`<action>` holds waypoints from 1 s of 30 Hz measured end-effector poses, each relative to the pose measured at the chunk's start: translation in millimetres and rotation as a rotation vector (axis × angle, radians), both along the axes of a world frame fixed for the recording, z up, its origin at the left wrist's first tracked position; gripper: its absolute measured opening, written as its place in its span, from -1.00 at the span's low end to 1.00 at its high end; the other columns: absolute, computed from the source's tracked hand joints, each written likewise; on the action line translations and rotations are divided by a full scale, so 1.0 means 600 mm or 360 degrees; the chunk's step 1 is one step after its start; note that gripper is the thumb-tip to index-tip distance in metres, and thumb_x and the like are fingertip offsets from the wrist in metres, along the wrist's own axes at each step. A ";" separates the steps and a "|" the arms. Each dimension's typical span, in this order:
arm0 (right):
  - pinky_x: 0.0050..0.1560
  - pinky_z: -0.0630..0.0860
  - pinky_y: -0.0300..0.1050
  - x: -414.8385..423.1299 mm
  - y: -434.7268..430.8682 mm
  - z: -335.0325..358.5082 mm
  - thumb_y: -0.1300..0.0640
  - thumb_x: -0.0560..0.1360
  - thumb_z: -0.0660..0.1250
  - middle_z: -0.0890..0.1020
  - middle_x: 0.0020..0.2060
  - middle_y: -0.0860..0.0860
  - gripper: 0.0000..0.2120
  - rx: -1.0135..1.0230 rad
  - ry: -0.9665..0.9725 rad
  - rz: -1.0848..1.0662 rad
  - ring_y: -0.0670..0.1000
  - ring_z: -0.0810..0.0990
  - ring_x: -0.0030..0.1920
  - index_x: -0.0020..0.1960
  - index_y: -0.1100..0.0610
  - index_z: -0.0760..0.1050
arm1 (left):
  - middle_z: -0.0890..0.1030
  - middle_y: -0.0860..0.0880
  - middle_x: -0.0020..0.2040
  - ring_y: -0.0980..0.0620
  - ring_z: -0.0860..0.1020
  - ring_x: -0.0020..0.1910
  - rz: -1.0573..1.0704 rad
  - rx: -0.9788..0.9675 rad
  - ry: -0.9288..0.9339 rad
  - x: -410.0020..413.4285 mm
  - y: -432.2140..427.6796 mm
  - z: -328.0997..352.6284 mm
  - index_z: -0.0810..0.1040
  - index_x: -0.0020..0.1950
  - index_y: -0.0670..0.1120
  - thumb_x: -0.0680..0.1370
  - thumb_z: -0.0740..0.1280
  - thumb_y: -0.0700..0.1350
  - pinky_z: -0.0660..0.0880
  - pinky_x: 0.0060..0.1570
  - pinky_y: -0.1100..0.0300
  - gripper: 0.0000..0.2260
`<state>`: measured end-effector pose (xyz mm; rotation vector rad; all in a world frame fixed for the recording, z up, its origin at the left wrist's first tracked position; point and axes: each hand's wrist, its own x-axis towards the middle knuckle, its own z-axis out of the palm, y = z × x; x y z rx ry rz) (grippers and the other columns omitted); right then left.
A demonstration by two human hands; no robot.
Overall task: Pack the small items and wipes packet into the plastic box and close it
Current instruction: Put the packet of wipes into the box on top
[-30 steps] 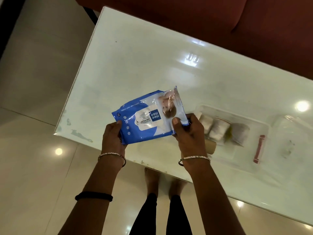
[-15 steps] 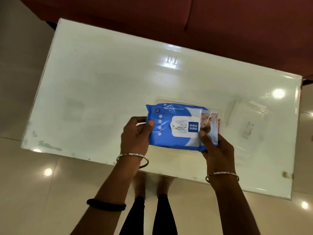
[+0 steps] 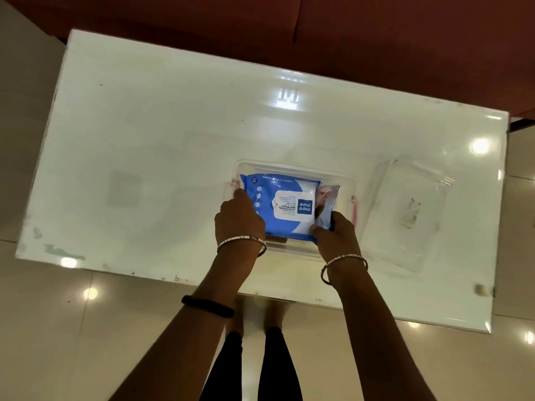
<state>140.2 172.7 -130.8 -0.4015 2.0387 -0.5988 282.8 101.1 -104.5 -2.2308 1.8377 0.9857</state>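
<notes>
— Wipes packet (image 3: 285,205), how will it handle, do you reckon?

— Soft and a bit floppy, I'd judge; a filled film pouch, moderately heavy for its size, and the glossy wrap looks slippery. It should give where pressed rather than crack.

— Who has it?

— Both. Nearest us, the left hand (image 3: 238,219) is curled over its left end, fingers closed on the edge. The right hand (image 3: 335,234) pinches the near right corner, thumb on top.

— Good places to hold?

— I think so: the two short ends keep it flat. The clear crinkled flap at the right end would be a poor hold alone.

— And where is it?

— Lying over the open plastic box (image 3: 295,167) on the white table (image 3: 162,131), filling most of the opening. Whether it rests fully inside I cannot tell.

— The small items?

— Hidden under it, if there. Beyond to the right, the clear lid (image 3: 405,209) lies apart, so closing is not yet done.
</notes>
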 end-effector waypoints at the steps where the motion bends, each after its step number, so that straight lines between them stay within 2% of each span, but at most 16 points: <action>1: -0.08 0.47 -0.13 0.000 -0.002 -0.001 0.27 0.52 0.32 0.65 0.07 0.16 -0.77 0.0026 0.0008 0.0042 0.16 0.61 0.04 0.17 0.25 0.52 | 0.59 -0.24 0.10 -0.25 0.55 0.08 -0.0051 0.0041 -0.0051 -0.003 0.002 0.000 0.43 0.22 -0.20 0.54 0.22 -0.23 0.42 0.00 0.02 -0.74; 5: -0.10 0.39 -0.15 -0.002 -0.015 0.000 0.26 0.55 0.26 0.64 0.04 0.23 -0.82 0.0142 0.0141 0.0225 0.17 0.59 0.01 0.13 0.29 0.52 | 0.60 -0.20 0.13 -0.19 0.56 0.11 -0.0145 0.0091 -0.0133 -0.008 0.010 -0.001 0.40 0.26 -0.19 0.55 0.23 -0.20 0.46 0.06 0.04 -0.72; 9: -0.07 0.37 -0.18 -0.005 -0.029 0.009 0.24 0.57 0.26 0.62 0.13 0.24 -0.77 0.0275 0.0209 0.0304 0.21 0.58 0.13 0.19 0.31 0.49 | 0.60 -0.17 0.15 -0.16 0.55 0.14 -0.0125 0.0070 -0.0120 -0.006 0.015 0.006 0.38 0.32 -0.15 0.57 0.22 -0.17 0.46 0.08 0.05 -0.68; 12: -0.01 0.44 -0.15 -0.008 -0.025 0.026 0.09 0.55 0.32 0.62 0.14 0.19 -0.69 0.0337 0.0303 0.0444 0.17 0.59 0.13 0.20 0.27 0.49 | 0.60 -0.12 0.19 -0.14 0.54 0.17 -0.0119 -0.0083 -0.0088 -0.010 0.023 0.019 0.37 0.38 -0.08 0.59 0.19 -0.11 0.46 0.10 0.04 -0.65; 15: 0.00 0.46 -0.16 -0.018 -0.002 0.059 -0.03 0.50 0.37 0.68 0.09 0.09 -0.66 0.0234 0.0516 0.0451 0.11 0.63 0.10 0.18 0.16 0.56 | 0.62 -0.07 0.20 -0.09 0.58 0.16 -0.0105 -0.0246 0.0071 -0.018 0.032 0.030 0.44 0.34 -0.04 0.59 0.21 -0.06 0.50 0.10 0.06 -0.69; 17: -0.05 0.41 -0.27 -0.031 0.017 0.083 -0.04 0.49 0.38 0.72 0.01 0.01 -0.70 0.0095 0.0679 0.0363 0.03 0.66 0.04 0.15 0.08 0.60 | 0.65 -0.05 0.15 -0.05 0.61 0.12 -0.0144 -0.0322 0.0229 -0.030 0.037 0.035 0.51 0.26 -0.05 0.59 0.23 -0.08 0.53 0.09 0.07 -0.74; 20: -0.24 0.32 -0.61 -0.071 0.050 0.102 0.06 0.48 0.40 0.73 -0.18 -0.05 -0.86 -0.0099 0.0676 0.0152 -0.11 0.66 -0.22 0.00 0.04 0.66 | 0.68 -0.04 0.05 -0.02 0.64 0.03 -0.0229 -0.0420 0.0508 -0.069 0.036 0.043 0.59 0.16 -0.09 0.57 0.25 -0.15 0.58 0.05 0.04 -0.79; 23: -0.23 0.35 -0.66 -0.123 0.090 0.093 0.16 0.46 0.41 0.71 -0.26 -0.08 -0.92 -0.0140 0.0642 -0.0074 -0.27 0.62 -0.30 -0.09 0.02 0.67 | 0.70 -0.04 -0.01 -0.03 0.65 -0.02 -0.0322 -0.0474 0.0679 -0.127 0.027 0.047 0.61 0.09 -0.12 0.55 0.26 -0.21 0.57 0.03 0.01 -0.81; 25: -0.18 0.45 -0.54 -0.159 0.117 0.078 0.17 0.45 0.41 0.71 -0.25 -0.05 -0.91 -0.0090 0.0600 -0.0338 -0.20 0.66 -0.24 -0.12 -0.01 0.65 | 0.70 -0.04 -0.02 -0.03 0.65 -0.04 -0.0421 -0.0485 0.0759 -0.175 0.014 0.049 0.61 0.07 -0.11 0.56 0.25 -0.19 0.57 0.02 0.00 -0.83; 26: -0.06 0.54 -0.38 -0.173 0.129 0.067 0.17 0.45 0.40 0.71 -0.23 -0.01 -0.90 -0.0052 0.0542 -0.0505 -0.08 0.69 -0.18 -0.12 -0.01 0.64 | 0.70 -0.03 -0.02 -0.02 0.65 -0.04 -0.0471 -0.0488 0.0789 -0.197 0.007 0.049 0.61 0.06 -0.11 0.56 0.25 -0.17 0.57 0.02 0.01 -0.83; 27: 0.05 0.60 -0.13 -0.190 0.141 0.054 0.19 0.44 0.40 0.71 -0.19 0.03 -0.91 0.0005 0.0469 -0.0687 0.04 0.70 -0.13 -0.12 0.01 0.64 | 0.70 -0.02 -0.02 -0.01 0.65 -0.03 -0.0526 -0.0484 0.0808 -0.222 -0.001 0.048 0.61 0.06 -0.10 0.56 0.25 -0.16 0.57 0.03 0.01 -0.83; 28: 0.12 0.59 0.07 -0.205 0.152 0.042 0.20 0.44 0.40 0.70 -0.16 0.07 -0.91 0.0074 0.0390 -0.0864 0.09 0.69 -0.12 -0.10 0.05 0.63 | 0.69 -0.02 -0.01 -0.02 0.64 -0.02 -0.0582 -0.0472 0.0812 -0.245 -0.009 0.045 0.61 0.07 -0.09 0.56 0.24 -0.15 0.57 0.03 0.02 -0.82; 29: 0.14 0.58 0.17 -0.219 0.162 0.030 0.21 0.44 0.40 0.69 -0.16 0.10 -0.90 0.0140 0.0303 -0.1030 0.09 0.67 -0.17 -0.05 0.10 0.63 | 0.69 -0.01 0.00 -0.02 0.63 0.00 -0.0643 -0.0448 0.0796 -0.269 -0.017 0.041 0.60 0.08 -0.08 0.56 0.23 -0.14 0.56 0.05 0.02 -0.81; 30: 0.12 0.58 0.17 -0.230 0.172 0.019 0.21 0.44 0.41 0.66 -0.17 0.10 -0.85 0.0199 0.0210 -0.1184 0.05 0.63 -0.24 0.01 0.16 0.61 | 0.68 -0.01 0.02 -0.03 0.62 0.03 -0.0709 -0.0422 0.0758 -0.292 -0.025 0.035 0.59 0.10 -0.07 0.56 0.23 -0.13 0.55 0.06 0.03 -0.81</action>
